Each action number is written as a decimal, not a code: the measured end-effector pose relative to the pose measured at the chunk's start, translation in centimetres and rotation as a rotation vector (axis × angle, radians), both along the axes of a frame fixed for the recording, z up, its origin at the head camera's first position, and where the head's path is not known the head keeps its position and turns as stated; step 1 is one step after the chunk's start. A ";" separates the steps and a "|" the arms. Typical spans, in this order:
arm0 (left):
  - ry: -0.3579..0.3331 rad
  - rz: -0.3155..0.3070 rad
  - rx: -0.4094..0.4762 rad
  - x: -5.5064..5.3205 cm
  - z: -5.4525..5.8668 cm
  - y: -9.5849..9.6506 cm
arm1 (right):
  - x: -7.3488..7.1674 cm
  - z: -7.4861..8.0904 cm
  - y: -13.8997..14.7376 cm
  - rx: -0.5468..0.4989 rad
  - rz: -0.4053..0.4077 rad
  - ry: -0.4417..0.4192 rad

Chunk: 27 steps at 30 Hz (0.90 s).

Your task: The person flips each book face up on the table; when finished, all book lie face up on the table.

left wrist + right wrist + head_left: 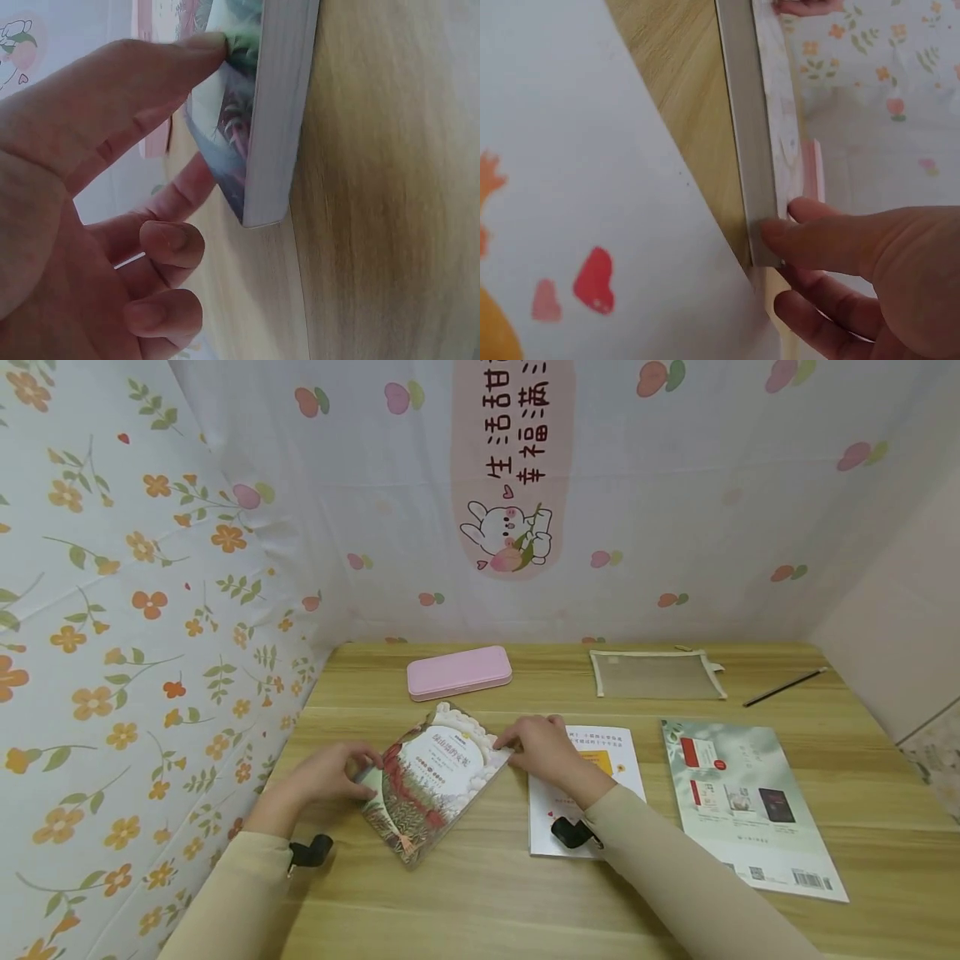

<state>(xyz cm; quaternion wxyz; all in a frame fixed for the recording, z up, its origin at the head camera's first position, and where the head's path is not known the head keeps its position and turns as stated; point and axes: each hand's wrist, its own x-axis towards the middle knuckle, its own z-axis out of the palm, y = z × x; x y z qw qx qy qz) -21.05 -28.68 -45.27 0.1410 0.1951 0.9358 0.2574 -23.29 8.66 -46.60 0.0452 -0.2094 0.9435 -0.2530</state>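
Observation:
A thick paperback book with an illustrated cover lies at an angle between the two hands on the wooden table. At its left corner, the left hand grips it, and the left wrist view shows the thumb on the cover beside the page edges. The right hand pinches the book's upper right corner. In the right wrist view the thumb presses against the book's edge. Partly under the right forearm lies a white booklet with an orange patch and small hearts.
A pink pencil case sits behind the book. Farther right along the back are a mesh zip pouch and a dark pencil. A pale green magazine lies on the right. Patterned cloth hangs behind and at the left.

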 end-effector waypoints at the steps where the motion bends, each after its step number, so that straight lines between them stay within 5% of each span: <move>1: -0.014 0.004 0.001 0.1 0.0 0.0 | -0.1 -0.1 -0.1 0.002 -0.012 0.005; 18: -0.090 0.003 -0.102 1.7 1.1 2.0 | -1.2 -0.1 -1.5 0.039 -0.046 -0.015; 27: -0.120 -0.009 -0.109 2.2 1.7 2.6 | -1.4 -0.2 -2.0 0.002 -0.142 -0.015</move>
